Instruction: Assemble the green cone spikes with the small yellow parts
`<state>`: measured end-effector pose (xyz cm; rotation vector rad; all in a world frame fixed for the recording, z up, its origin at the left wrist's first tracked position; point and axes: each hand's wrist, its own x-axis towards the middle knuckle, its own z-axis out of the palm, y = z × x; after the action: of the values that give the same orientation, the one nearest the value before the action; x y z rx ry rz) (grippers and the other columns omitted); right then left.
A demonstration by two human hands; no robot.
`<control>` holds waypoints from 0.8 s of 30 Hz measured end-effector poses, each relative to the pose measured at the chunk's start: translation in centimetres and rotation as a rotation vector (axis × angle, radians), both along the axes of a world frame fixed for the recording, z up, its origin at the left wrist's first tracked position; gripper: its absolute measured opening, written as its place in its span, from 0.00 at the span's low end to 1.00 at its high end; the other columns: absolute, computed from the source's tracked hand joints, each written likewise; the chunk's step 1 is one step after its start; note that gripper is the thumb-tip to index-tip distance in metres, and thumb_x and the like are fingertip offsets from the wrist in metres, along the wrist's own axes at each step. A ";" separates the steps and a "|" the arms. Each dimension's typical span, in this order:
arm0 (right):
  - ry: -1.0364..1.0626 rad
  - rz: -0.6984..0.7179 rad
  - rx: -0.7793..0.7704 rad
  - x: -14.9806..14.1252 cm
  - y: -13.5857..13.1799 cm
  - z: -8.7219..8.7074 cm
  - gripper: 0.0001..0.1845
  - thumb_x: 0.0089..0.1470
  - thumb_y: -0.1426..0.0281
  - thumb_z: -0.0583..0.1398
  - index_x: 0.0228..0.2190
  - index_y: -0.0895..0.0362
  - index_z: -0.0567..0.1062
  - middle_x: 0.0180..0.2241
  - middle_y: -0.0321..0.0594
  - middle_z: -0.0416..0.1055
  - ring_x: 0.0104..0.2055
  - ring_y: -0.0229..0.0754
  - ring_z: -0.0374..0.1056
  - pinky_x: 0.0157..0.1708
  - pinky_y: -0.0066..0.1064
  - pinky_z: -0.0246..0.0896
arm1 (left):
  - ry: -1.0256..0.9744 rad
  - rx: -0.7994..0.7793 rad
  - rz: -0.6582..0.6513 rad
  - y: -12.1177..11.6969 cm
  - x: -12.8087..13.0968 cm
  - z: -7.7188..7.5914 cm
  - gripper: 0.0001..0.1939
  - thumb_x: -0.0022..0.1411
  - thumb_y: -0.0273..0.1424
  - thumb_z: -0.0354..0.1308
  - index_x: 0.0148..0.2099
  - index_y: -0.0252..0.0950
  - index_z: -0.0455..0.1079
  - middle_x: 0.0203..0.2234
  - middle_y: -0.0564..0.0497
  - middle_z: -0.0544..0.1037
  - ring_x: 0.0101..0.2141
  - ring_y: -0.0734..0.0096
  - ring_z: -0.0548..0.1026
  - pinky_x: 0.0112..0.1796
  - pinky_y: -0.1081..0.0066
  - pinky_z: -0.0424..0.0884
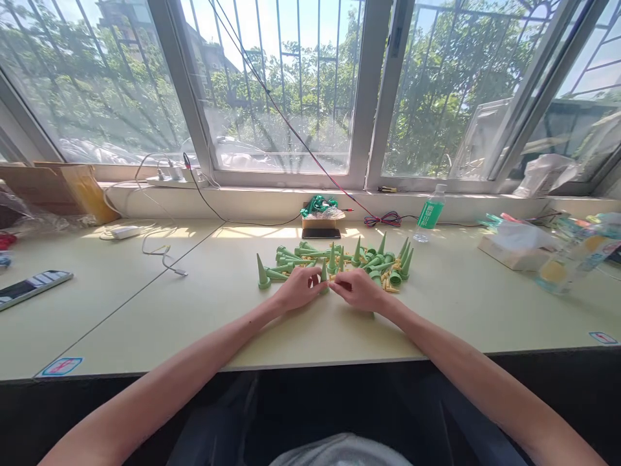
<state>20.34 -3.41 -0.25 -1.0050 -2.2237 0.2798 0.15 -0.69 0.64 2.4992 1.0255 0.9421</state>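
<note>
From my remote view, my left hand (301, 286) has its grip closed on an upright green cone (324, 277) near the front of the pile. My right hand (359, 289) is just beside it, its grip pinched together; I cannot tell what, if anything, sits between those fingertips. More green cones (358, 252) lie and stand around my 2 hands on the pale surface (218, 304), with small yellow pieces (391, 288) among them. Behind the pile I see a small box (320, 224) and a green-labelled bottle (429, 217).
</note>
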 end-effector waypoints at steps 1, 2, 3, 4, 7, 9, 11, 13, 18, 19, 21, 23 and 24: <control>-0.006 -0.005 0.000 -0.1 -0.1 0.0 0.19 0.61 0.65 0.55 0.19 0.56 0.62 0.16 0.29 0.54 0.21 0.33 0.47 0.25 0.26 0.45 | 0.005 0.006 -0.003 0.0 0.0 0.0 0.13 0.58 0.34 0.59 0.25 0.35 0.63 0.15 0.58 0.66 0.20 0.77 0.61 0.26 0.74 0.58; -0.012 -0.008 -0.001 -0.1 -0.2 0.0 0.19 0.60 0.66 0.55 0.19 0.56 0.63 0.16 0.29 0.54 0.21 0.33 0.47 0.25 0.26 0.45 | 0.012 0.012 -0.005 0.0 0.0 0.0 0.12 0.58 0.33 0.59 0.25 0.35 0.63 0.15 0.58 0.67 0.20 0.77 0.61 0.26 0.74 0.58; -0.017 -0.007 -0.002 -0.2 -0.3 0.0 0.19 0.60 0.66 0.55 0.19 0.56 0.63 0.17 0.29 0.55 0.21 0.33 0.47 0.25 0.26 0.46 | 0.019 0.016 -0.005 0.0 0.0 0.0 0.11 0.58 0.32 0.59 0.25 0.35 0.64 0.16 0.57 0.67 0.20 0.77 0.61 0.26 0.74 0.58; -0.020 -0.001 -0.003 -0.3 -0.4 0.0 0.19 0.60 0.66 0.55 0.19 0.56 0.63 0.17 0.29 0.56 0.21 0.33 0.48 0.25 0.26 0.46 | 0.025 0.019 -0.004 0.0 0.0 0.0 0.11 0.58 0.32 0.59 0.25 0.35 0.64 0.16 0.57 0.67 0.20 0.77 0.61 0.26 0.74 0.59; -0.022 0.039 -0.009 -0.7 -1.0 0.2 0.18 0.61 0.68 0.55 0.19 0.56 0.63 0.18 0.30 0.57 0.21 0.32 0.49 0.26 0.26 0.46 | 0.042 0.031 0.003 0.1 -0.1 -0.2 0.11 0.57 0.32 0.59 0.25 0.35 0.64 0.16 0.57 0.68 0.20 0.77 0.61 0.26 0.74 0.59; -0.028 0.068 -0.011 -0.9 -1.4 0.3 0.17 0.60 0.69 0.55 0.20 0.56 0.63 0.17 0.30 0.56 0.21 0.32 0.49 0.26 0.26 0.46 | 0.052 0.038 0.018 0.2 -0.2 -0.3 0.11 0.57 0.32 0.59 0.25 0.35 0.64 0.17 0.57 0.68 0.20 0.77 0.61 0.27 0.74 0.58; -0.044 0.072 -0.003 -1.1 -1.7 0.3 0.18 0.60 0.69 0.55 0.19 0.56 0.61 0.17 0.30 0.56 0.21 0.33 0.48 0.25 0.26 0.45 | 0.056 0.036 0.046 0.3 -0.2 -0.5 0.12 0.58 0.32 0.59 0.25 0.35 0.63 0.17 0.57 0.68 0.20 0.77 0.62 0.27 0.75 0.58; -0.068 0.060 0.007 -1.3 -1.9 0.3 0.19 0.60 0.69 0.55 0.19 0.56 0.60 0.17 0.30 0.56 0.21 0.33 0.47 0.25 0.27 0.44 | 0.055 0.021 0.079 0.3 -0.3 -0.5 0.13 0.59 0.33 0.59 0.25 0.35 0.63 0.18 0.57 0.68 0.21 0.77 0.61 0.26 0.75 0.57; -0.144 0.082 0.065 -1.7 -2.9 -0.5 0.19 0.63 0.68 0.54 0.20 0.56 0.61 0.18 0.34 0.62 0.21 0.34 0.52 0.25 0.28 0.42 | 0.031 -0.033 0.147 0.2 -0.2 -0.7 0.15 0.59 0.35 0.60 0.25 0.35 0.62 0.18 0.57 0.69 0.21 0.77 0.60 0.26 0.75 0.56; -0.164 0.101 0.086 -1.9 -3.3 -0.7 0.19 0.63 0.68 0.53 0.20 0.57 0.62 0.19 0.34 0.63 0.22 0.34 0.53 0.25 0.29 0.42 | 0.024 -0.040 0.153 0.2 -0.2 -0.7 0.15 0.59 0.35 0.60 0.26 0.35 0.62 0.18 0.57 0.69 0.21 0.77 0.60 0.25 0.75 0.56; -0.210 0.180 0.130 -2.3 -4.0 -1.0 0.18 0.64 0.68 0.52 0.21 0.57 0.63 0.21 0.36 0.67 0.22 0.34 0.55 0.25 0.30 0.41 | 0.005 -0.054 0.165 0.2 -0.2 -0.9 0.13 0.60 0.35 0.60 0.28 0.35 0.64 0.19 0.57 0.69 0.20 0.78 0.60 0.25 0.75 0.56; -0.248 0.239 0.168 -2.7 -4.8 -1.2 0.18 0.64 0.68 0.51 0.22 0.57 0.64 0.22 0.37 0.69 0.22 0.34 0.57 0.25 0.31 0.40 | -0.018 -0.067 0.178 0.2 -0.3 -1.1 0.10 0.60 0.36 0.60 0.33 0.35 0.66 0.19 0.58 0.70 0.20 0.78 0.60 0.25 0.76 0.57; -0.275 0.274 0.175 -2.9 -5.2 -1.2 0.17 0.65 0.68 0.51 0.24 0.57 0.65 0.23 0.37 0.70 0.23 0.35 0.58 0.25 0.31 0.40 | -0.033 -0.074 0.185 0.2 -0.3 -1.2 0.09 0.60 0.36 0.60 0.36 0.35 0.67 0.20 0.58 0.70 0.19 0.78 0.60 0.24 0.76 0.57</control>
<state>17.39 -8.60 -1.46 -0.6770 -2.5871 0.0655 -0.16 -0.47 -0.61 2.3519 1.2738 0.9737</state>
